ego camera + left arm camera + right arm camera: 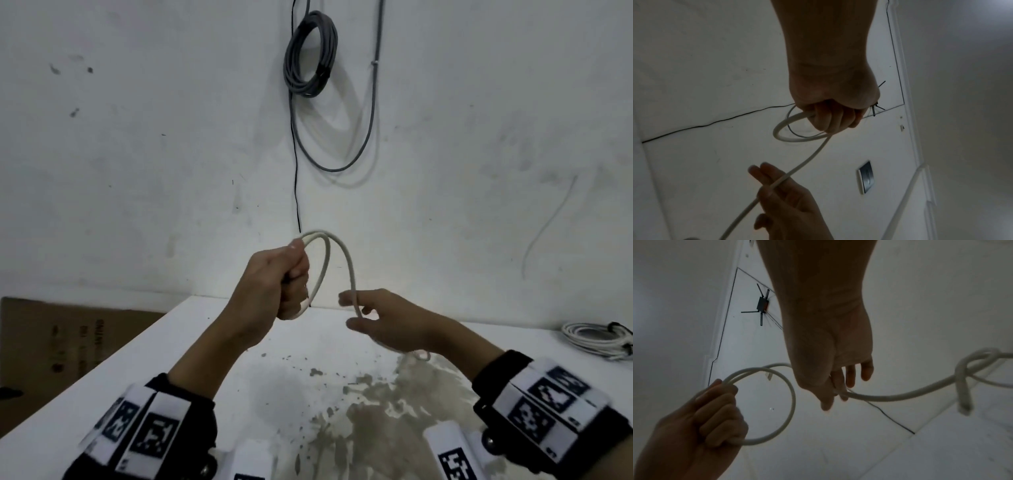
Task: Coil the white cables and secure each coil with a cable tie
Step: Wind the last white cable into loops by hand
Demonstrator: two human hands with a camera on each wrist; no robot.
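Left hand (287, 284) gripping white cable (347, 260) loops in a fist above the table (205, 342), loops standing upright, arching rightward, right hand (387, 322) pinching the trailing strand between thumb and fingers, tail hanging down-right

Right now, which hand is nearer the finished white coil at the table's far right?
Right. The right hand is closer to the finished coil; the left hand is farther left, gripping the white cable.

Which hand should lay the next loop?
Right. The right hand already guides the white cable loosely, while the left hand is fisted around the finished loops and must keep holding them.
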